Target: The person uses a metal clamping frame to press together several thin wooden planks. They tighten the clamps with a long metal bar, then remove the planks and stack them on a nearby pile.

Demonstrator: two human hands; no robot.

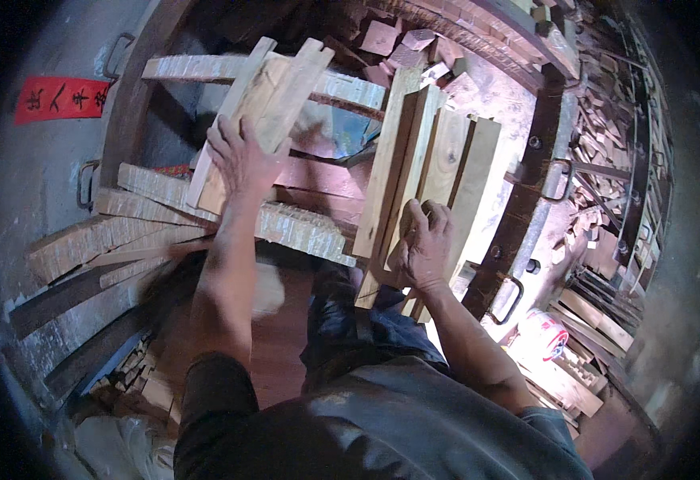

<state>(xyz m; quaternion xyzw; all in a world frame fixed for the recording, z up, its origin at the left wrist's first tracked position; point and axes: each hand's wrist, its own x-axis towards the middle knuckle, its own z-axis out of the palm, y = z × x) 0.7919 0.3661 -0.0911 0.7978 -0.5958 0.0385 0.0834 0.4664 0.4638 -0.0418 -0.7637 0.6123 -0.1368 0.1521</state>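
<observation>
My left hand (242, 156) lies over the lower part of a small group of light wooden boards (266, 96), its fingers spread across their faces. These boards rest slanted across pale wooden bars (198, 68). On the right, several longer wooden boards (446, 152) stand side by side, tilted, with gaps between some of them. My right hand (426, 244) is closed with bent fingers over the near part of one of these boards. Its fingertips are partly hidden from view.
Wood blocks (398, 44) are heaped beyond the boards. Dark metal beams with handles (510, 300) run along the right. Past them lie scattered offcuts (598, 168) and a red-and-white round container (542, 336). Stacked bars (86, 240) jut out at left, near a red paper strip (62, 100).
</observation>
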